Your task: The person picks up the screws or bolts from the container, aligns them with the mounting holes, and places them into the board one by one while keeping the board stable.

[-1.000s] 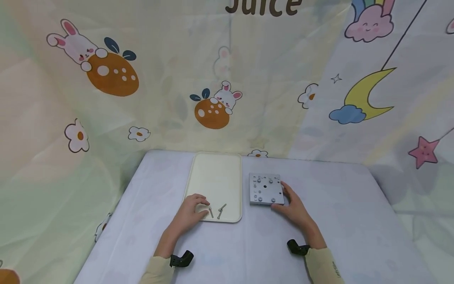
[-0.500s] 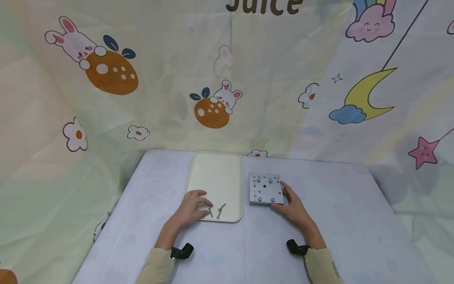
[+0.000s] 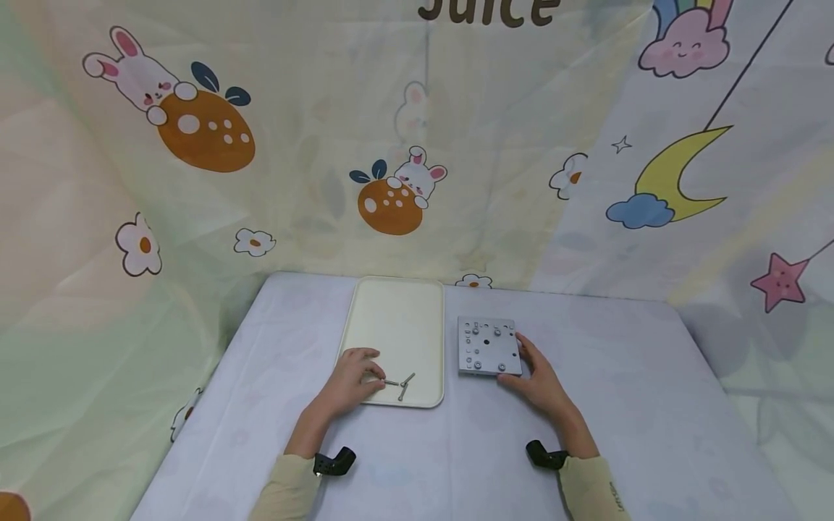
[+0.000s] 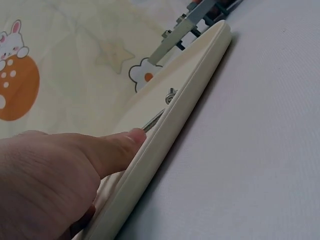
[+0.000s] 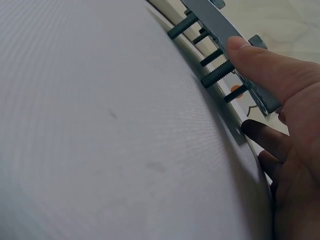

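In the head view my left hand [image 3: 352, 378] is over the near left part of the cream tray [image 3: 397, 311], its thumb and fingertips pinching a thin silver screw [image 3: 392, 382]. The shank of that screw [image 4: 153, 121] sticks out past the thumb in the left wrist view. Two more screws [image 3: 403, 391] lie crossed just to its right on the tray. My right hand [image 3: 544, 387] grips a square grey metal plate [image 3: 490, 347] at its right side and near corner, thumb in front. Several bolts [image 5: 218, 74] pass through the plate, their threaded ends pointing down at the table.
A white cloth [image 3: 489, 449] covers the table. The tray's raised rim [image 4: 165, 145] runs close under my left hand. Behind the table hangs a printed curtain [image 3: 313, 145] with rabbits and flowers. Each wrist wears a black camera [image 3: 335, 461].
My left fingers have closed in on the leftmost screw, which has swung from slanting to nearly level at the fingertips. The right hand and the plate have stayed in place.
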